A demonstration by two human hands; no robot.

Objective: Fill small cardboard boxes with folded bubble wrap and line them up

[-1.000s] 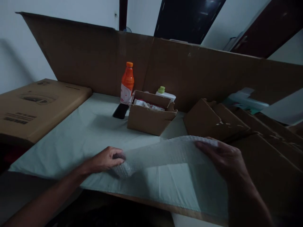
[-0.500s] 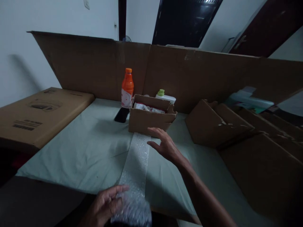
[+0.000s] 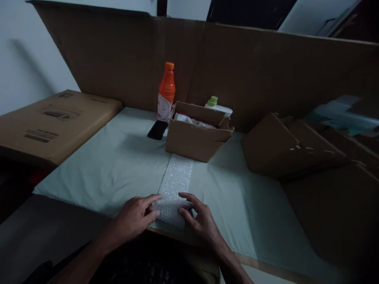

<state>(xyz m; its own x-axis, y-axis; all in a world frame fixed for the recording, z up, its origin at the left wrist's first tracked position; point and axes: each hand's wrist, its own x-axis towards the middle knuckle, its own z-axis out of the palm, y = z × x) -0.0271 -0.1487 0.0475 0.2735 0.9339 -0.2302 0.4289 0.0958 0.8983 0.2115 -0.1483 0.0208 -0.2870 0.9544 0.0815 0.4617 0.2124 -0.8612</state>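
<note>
A strip of clear bubble wrap (image 3: 176, 177) runs from the front of a small open cardboard box (image 3: 197, 138) toward me. Its near end is folded over or bunched close to the table's front edge; whether something lies inside it I cannot tell. My left hand (image 3: 134, 215) grips the left side of that near end between thumb and fingers. On the opposite side, my right hand (image 3: 201, 219) holds the right edge, its thumb and fingers curved around it.
Behind the strip stand an orange bottle (image 3: 167, 90), a black phone (image 3: 157, 130) and a white bottle with a green cap (image 3: 212, 101). A flat carton (image 3: 53, 122) lies at the left. Cut cardboard boxes (image 3: 272, 146) line the right, and a cardboard wall (image 3: 237, 67) closes the back.
My right hand has come back from near the box to the wrap's near end. The bunched near end now lies on the table, with both hands on it. The view has tilted down.
</note>
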